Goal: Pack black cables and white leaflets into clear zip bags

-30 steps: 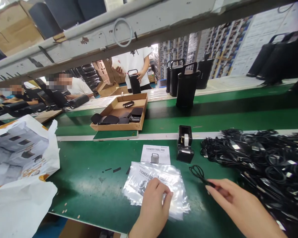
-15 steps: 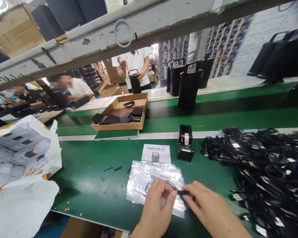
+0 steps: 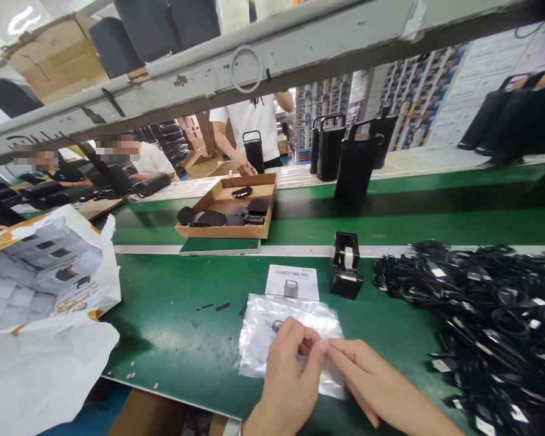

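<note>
My left hand (image 3: 293, 369) is closed in a pinch over a stack of clear plastic bags (image 3: 249, 348), which have printed leaflets in them. My right hand (image 3: 361, 369) is closed too, its thumb and finger meeting the left fingertips. What they pinch is hidden. A small dark loop, apparently part of a black cable (image 3: 277, 326), shows beside my left knuckles. Just behind the bags lies a printed leaflet (image 3: 292, 281) with a speaker picture. A black tape dispenser (image 3: 346, 266) stands to its right.
A big pile of black cables (image 3: 495, 321) covers the right side. An open white sack of leaflets (image 3: 86, 297) is at left. Behind are a cardboard tray (image 3: 224, 231) of black parts and black speakers (image 3: 356, 166). A co-worker (image 3: 249, 124) stands across the bench.
My right hand has closed in against my left, and the black cable between them has gone mostly out of sight. The co-worker's hand has lowered towards the tray. The view has shifted slightly.
</note>
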{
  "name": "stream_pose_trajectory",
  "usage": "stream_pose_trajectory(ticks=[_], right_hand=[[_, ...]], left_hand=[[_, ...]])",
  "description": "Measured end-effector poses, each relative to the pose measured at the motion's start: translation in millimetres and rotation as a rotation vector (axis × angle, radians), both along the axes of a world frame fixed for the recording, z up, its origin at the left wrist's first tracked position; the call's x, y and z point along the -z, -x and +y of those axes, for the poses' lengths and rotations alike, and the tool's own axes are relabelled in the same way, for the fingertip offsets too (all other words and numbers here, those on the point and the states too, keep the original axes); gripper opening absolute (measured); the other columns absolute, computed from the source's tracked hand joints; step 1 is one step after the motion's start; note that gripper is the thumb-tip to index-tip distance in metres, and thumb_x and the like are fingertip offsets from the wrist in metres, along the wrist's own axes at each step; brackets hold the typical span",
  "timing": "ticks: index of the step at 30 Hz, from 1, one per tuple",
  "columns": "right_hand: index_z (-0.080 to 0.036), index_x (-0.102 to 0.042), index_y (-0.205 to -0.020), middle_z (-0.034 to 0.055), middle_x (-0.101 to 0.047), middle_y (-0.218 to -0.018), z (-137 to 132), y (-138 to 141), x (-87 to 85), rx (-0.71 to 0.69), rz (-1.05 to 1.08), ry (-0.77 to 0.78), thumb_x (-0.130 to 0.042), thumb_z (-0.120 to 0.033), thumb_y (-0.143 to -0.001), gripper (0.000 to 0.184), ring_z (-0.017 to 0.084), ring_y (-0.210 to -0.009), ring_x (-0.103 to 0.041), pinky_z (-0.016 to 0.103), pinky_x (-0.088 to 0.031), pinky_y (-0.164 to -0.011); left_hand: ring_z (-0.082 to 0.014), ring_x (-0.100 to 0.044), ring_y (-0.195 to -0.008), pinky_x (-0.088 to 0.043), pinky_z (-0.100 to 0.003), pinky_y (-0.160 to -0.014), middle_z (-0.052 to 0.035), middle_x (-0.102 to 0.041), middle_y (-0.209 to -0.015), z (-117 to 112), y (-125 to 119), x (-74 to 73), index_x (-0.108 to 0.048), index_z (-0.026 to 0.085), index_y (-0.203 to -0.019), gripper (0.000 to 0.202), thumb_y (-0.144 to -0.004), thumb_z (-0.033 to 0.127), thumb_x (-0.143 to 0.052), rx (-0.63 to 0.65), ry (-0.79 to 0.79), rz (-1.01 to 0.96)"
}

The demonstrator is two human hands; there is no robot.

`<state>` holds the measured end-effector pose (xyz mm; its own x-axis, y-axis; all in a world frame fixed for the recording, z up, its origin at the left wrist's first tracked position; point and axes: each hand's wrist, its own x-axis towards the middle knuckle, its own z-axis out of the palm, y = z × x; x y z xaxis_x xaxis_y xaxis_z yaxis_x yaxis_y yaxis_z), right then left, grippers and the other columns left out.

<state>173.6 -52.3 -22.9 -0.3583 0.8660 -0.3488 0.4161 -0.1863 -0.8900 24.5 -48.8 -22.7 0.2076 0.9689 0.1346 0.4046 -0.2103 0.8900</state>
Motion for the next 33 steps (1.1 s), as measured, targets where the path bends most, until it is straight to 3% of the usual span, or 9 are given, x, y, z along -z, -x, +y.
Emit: stream_pose_trajectory(ticks=[4, 7, 10, 14, 17, 20, 24, 28, 33], right_hand=[[-0.022, -0.067, -0.101, -0.0082, -0.048, -0.044, 14, 0, -34.0, -0.161, 0.043, -0.131, -0.048, -0.042, -0.087, 0.031, 0.009, -0.038, -0.037, 0.02, -0.031, -0.044], [-0.025, -0.073, -0.08, -0.0039, -0.067, -0.066, 39, 5, -70.8, -0.266, -0.082, -0.372, -0.054, -0.029, -0.083, 0.02, 0.014, -0.059, -0.055, 0.021, -0.039, -0.057], [-0.025, -0.073, -0.072, -0.003, -0.071, -0.073, 62, 13, -112.4, -0.356, -0.187, -0.502, -0.053, -0.03, -0.085, 0.024, 0.016, -0.067, -0.06, 0.022, -0.04, -0.059], [-0.026, -0.072, -0.072, -0.0047, -0.069, -0.071, 71, 17, -158.7, -0.533, -0.191, -0.509, -0.055, -0.033, -0.084, 0.023, 0.016, -0.064, -0.061, 0.023, -0.043, -0.059], [-0.028, -0.073, -0.074, -0.0034, -0.07, -0.076, 64, 12, -173.2, -0.634, -0.122, -0.429, -0.055, -0.036, -0.084, 0.022, 0.019, -0.075, -0.065, 0.025, -0.048, -0.067], [-0.03, -0.074, -0.072, 0.0, -0.071, -0.096, 54, -1, -167.4, -0.584, -0.168, -0.413, -0.062, -0.032, -0.077, 0.013, 0.028, -0.104, -0.061, 0.031, -0.05, -0.076], [-0.032, -0.072, -0.071, -0.0025, -0.056, -0.13, 44, -32, -135.9, -0.525, -0.28, -0.449, -0.064, -0.025, -0.073, 0.01, 0.032, -0.12, -0.049, 0.037, -0.046, -0.09], [-0.03, -0.068, -0.081, 0.0027, -0.059, -0.127, 40, -54, -92.6, -0.277, -0.273, -0.468, -0.062, -0.034, -0.077, 0.008, 0.03, -0.11, -0.056, 0.037, -0.047, -0.089], [-0.026, -0.056, -0.121, 0.0074, -0.067, -0.109, 40, -38, -48.2, 0.151, -0.079, -0.395, -0.068, -0.03, -0.068, 0.055, 0.023, -0.083, -0.062, 0.034, -0.051, -0.074]], left_hand=[[-0.0132, -0.046, -0.064, -0.038, -0.024, -0.061, 0.0015, -0.049, -0.07, 12, 6, -20.1, -0.054, 0.019, -0.072, 0.018, -0.087, 0.028, -0.05, -0.117, -0.012, -0.15], [-0.0133, -0.046, -0.066, -0.039, -0.025, -0.064, 0.0017, -0.049, -0.07, 22, 19, -31.1, -0.052, 0.019, -0.071, 0.026, -0.088, 0.038, -0.051, -0.175, -0.055, -0.284], [-0.0169, -0.052, -0.084, -0.041, -0.028, -0.08, -0.0026, -0.055, -0.086, 32, 37, -31.5, -0.056, 0.019, -0.086, 0.032, -0.087, 0.051, -0.051, -0.199, -0.071, -0.39], [-0.026, -0.05, -0.111, -0.039, -0.037, -0.093, -0.0116, -0.055, -0.116, 41, 52, -22.3, -0.052, 0.019, -0.115, 0.068, -0.071, 0.07, -0.057, 0.005, 0.081, -0.598], [-0.0262, -0.058, -0.097, -0.045, -0.037, -0.084, -0.0111, -0.061, -0.107, 39, 50, -18.5, -0.049, 0.019, -0.123, 0.091, -0.054, 0.076, -0.064, 0.257, 0.237, -0.719], [-0.0154, -0.058, -0.064, -0.046, -0.027, -0.063, -0.0017, -0.062, -0.074, 33, 41, -18.1, -0.062, 0.018, -0.1, 0.073, -0.045, 0.064, -0.08, 0.309, 0.372, -0.755], [-0.0101, -0.051, -0.053, -0.041, -0.022, -0.055, 0.0016, -0.058, -0.056, 25, 35, -19.6, -0.062, 0.015, -0.06, 0.042, -0.057, 0.053, -0.08, 0.128, 0.328, -0.722], [-0.0171, -0.062, -0.069, -0.046, -0.028, -0.071, -0.004, -0.071, -0.068, 23, 34, -22.5, -0.072, 0.016, -0.072, 0.036, -0.078, 0.05, -0.064, 0.015, 0.185, -0.554], [-0.0217, -0.066, -0.083, -0.048, -0.033, -0.083, -0.0067, -0.075, -0.081, 27, 30, -21.0, -0.073, 0.016, -0.082, 0.038, -0.087, 0.047, -0.052, -0.105, 0.109, -0.446]])
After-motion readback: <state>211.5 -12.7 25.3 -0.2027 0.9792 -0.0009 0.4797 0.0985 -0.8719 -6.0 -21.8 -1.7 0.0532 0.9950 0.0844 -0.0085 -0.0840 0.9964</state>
